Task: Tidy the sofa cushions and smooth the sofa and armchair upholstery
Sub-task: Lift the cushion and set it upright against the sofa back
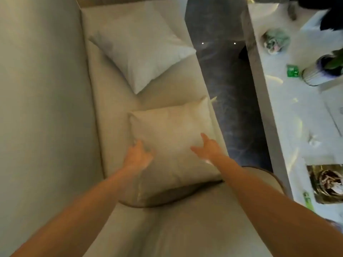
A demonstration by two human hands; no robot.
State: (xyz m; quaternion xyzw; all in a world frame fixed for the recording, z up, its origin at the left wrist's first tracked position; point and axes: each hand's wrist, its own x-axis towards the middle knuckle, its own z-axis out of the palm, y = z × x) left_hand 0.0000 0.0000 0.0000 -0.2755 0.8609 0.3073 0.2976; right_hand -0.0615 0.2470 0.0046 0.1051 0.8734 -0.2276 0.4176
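Both hands lay spread and flat on the near cushion (pixel 172 143) at the frame's centre: the left hand (pixel 138 156) on its left edge, the right hand (pixel 207 148) toward its right side, gripping nothing. A second cushion (pixel 141 52) lay beyond, upper centre, on the sofa (pixel 104 112).

To the right of a strip of dark marbled floor (pixel 228 71) stands a long pale table (pixel 297 112), and on it are a potted plant (pixel 323 71), a small green card (pixel 292 71) just beside it, and a blurred round ornament (pixel 275 40).
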